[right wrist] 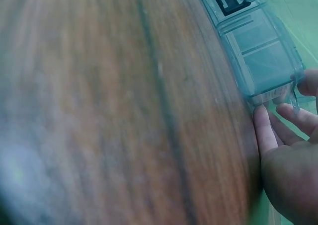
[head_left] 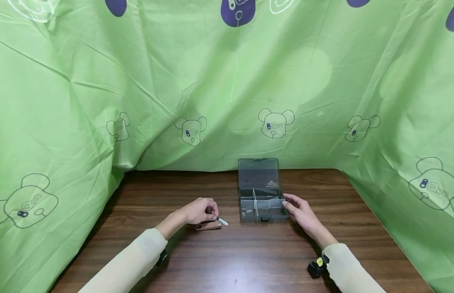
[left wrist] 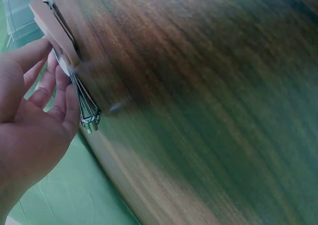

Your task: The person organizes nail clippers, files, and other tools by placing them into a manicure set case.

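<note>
On the table, my left hand (head_left: 201,211) pinches at a small tan-and-metal tool (head_left: 207,226), its thumb and fingers close together. In the left wrist view this tool has a smooth tan handle (left wrist: 55,31) and a narrow metal end (left wrist: 88,111); the fingers partly hide its middle. A short white piece (head_left: 223,221) juts out past the left fingertips. My right hand (head_left: 303,213) grips the right side of a smoky clear plastic box (head_left: 264,219), thumb at the rim and fingers low along the wall. The box stands with its lid (head_left: 257,173) raised, showing thin dividers (head_left: 262,204).
The dark wood table (head_left: 248,252) reaches back to a green printed curtain (head_left: 227,81), which hangs behind and on both sides. Beside the right sleeve a black-and-yellow wrist device (head_left: 316,266) shows. The box stands near the back of the table.
</note>
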{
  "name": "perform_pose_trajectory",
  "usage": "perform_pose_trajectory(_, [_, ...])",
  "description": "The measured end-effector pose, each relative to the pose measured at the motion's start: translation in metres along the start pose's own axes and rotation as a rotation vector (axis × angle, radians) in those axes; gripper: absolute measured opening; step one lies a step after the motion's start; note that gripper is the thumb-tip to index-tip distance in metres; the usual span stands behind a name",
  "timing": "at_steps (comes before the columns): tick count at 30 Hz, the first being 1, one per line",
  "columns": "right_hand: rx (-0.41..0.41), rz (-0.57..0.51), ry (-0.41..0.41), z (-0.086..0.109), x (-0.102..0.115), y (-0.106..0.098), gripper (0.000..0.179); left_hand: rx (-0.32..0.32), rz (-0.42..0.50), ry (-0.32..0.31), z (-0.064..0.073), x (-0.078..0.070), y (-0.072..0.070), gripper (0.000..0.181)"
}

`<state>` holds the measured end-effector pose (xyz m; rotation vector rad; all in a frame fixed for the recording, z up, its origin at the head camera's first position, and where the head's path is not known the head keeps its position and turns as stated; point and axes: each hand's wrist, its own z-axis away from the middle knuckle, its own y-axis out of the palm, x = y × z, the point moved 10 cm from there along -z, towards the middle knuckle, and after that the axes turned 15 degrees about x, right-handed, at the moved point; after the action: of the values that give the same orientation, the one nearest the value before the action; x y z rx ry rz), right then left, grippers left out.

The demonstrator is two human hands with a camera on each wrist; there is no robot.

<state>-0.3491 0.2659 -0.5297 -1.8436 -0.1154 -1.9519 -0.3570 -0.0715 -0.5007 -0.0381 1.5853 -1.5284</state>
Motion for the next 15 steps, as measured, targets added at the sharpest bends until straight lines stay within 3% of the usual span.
perform_pose_trajectory(15, [0.003,0.030,-0.005,-0.0017,-0.0044,-0.0026,0.055,0.019,0.012,0.007,-0.0046,-0.0015,-0.0017,0.010])
